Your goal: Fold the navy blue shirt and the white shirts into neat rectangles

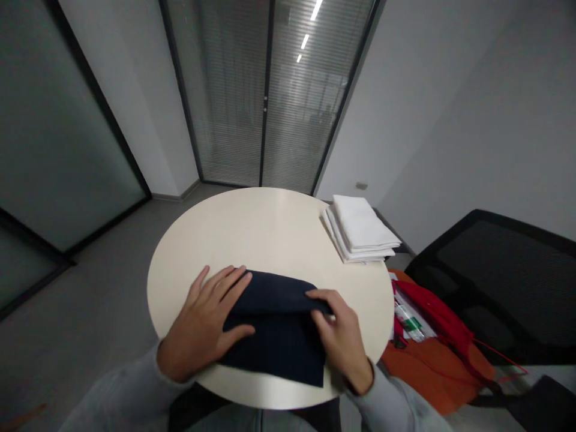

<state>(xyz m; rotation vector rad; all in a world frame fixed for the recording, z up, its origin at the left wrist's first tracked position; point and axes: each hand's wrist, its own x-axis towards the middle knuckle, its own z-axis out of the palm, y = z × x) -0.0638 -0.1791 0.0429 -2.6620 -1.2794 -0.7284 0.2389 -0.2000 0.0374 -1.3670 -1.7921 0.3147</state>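
While the left hand (204,324) lies palm down, fingers spread over the left side of the dark cloth (279,342), the right hand (339,336) angles in from the right, thumb and fingers pinching its folded edge. Cloth sits on the round table's (265,231) near half.

No text, label, brand, number or sign can be read anywhere in this head camera view.
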